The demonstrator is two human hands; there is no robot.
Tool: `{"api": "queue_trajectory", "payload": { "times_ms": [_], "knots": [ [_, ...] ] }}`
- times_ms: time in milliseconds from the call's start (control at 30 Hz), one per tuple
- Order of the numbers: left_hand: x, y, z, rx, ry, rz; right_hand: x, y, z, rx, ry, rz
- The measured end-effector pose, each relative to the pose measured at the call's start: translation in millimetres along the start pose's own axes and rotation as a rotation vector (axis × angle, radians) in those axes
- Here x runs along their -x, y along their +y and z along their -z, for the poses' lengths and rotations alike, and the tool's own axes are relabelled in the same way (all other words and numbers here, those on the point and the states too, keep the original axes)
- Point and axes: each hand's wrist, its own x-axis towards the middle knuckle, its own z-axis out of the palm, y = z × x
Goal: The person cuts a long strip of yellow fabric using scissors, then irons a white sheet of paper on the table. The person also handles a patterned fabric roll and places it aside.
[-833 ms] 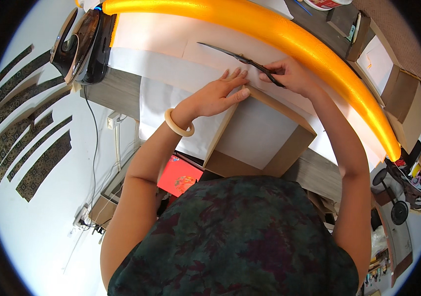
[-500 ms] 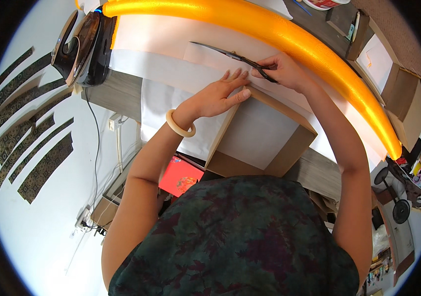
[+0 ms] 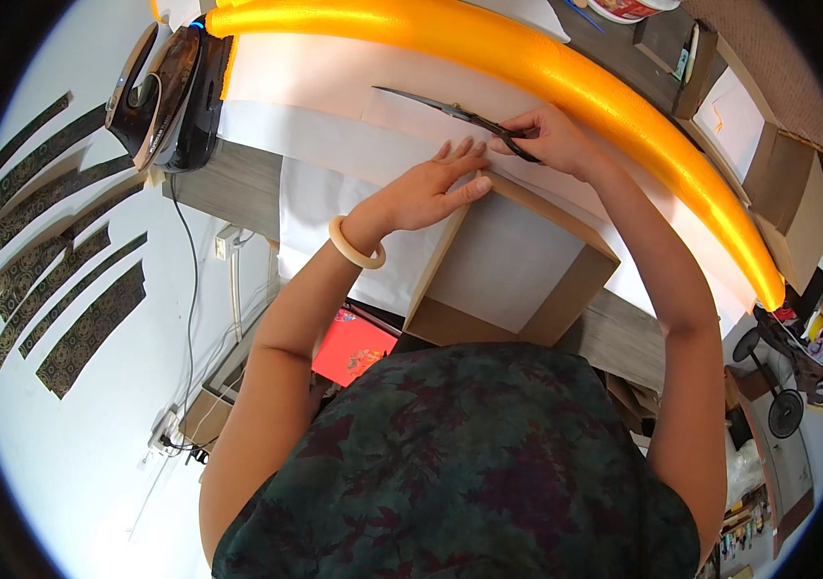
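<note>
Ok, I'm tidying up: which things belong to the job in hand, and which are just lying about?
Likely in use:
scissors in right hand
pale sheeting under left hand
orange roll
nearer box, perhaps

Likely lying about:
red printed item
tub at top

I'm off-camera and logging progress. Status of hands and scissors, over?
Right hand gripping scissors, blades pointing left over pale sheet. Left hand palm down, thumb by open cardboard box corner. Close by: shiny orange roll along sheet's far side.
</note>
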Motion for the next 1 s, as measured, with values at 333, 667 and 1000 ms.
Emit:
{"api": "queue_trajectory", "payload": {
  "times_ms": [333,667,1000],
  "knots": [
    [2,1,0,0.014,0.0,0.018,-4,0,-5,-0.018,0.018,-0.001],
    [-2,-38,30,-0.298,0.788,-0.06,165,-18,-1,0.64,0.486,0.27],
    [-8,-23,51,-0.738,0.36,0.153,392,169,-124,0.746,1.159,-0.002]
  ]
}}
